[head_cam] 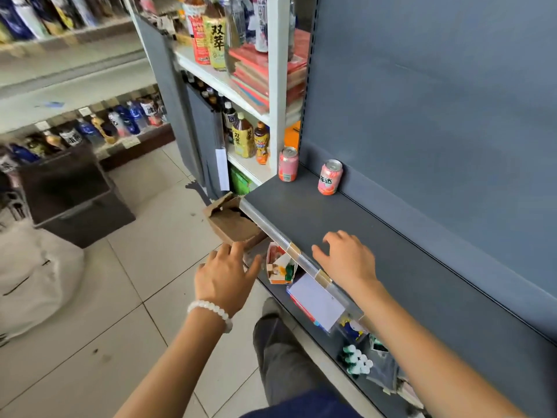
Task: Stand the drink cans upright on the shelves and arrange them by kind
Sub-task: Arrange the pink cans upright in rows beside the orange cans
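Grey metal shelf (376,236), dark and matte, with a clear plastic price rail (271,229) along its front edge and a grey back panel (437,101) rising behind; two pink drink cans on it, both upright with silver tops showing: first pink can (288,164) at the far left corner of the shelf, beside the white upright of the neighbouring rack; second pink can (329,177) a little to its right, close against the back panel, apart from the first; the two look alike in colour, though only the second shows its printed characters. Right hand (346,257) above the front part of the shelf, just behind the rail, fingers spread and lightly bent, holding nothing, well apart from both cans; whether it touches the shelf cannot be told. Left hand (226,276) out in front of the shelf edge over the tiled floor (135,312), fingers relaxed and spread, holding nothing; a white bead bracelet (211,312) on that wrist. Open cardboard box (232,221) on the floor under the shelf's left end; white rack (274,86) to the left carrying bottled drinks (217,40) and a stack of red books (262,73); small packaged goods (280,267) on the level below the grey shelf.
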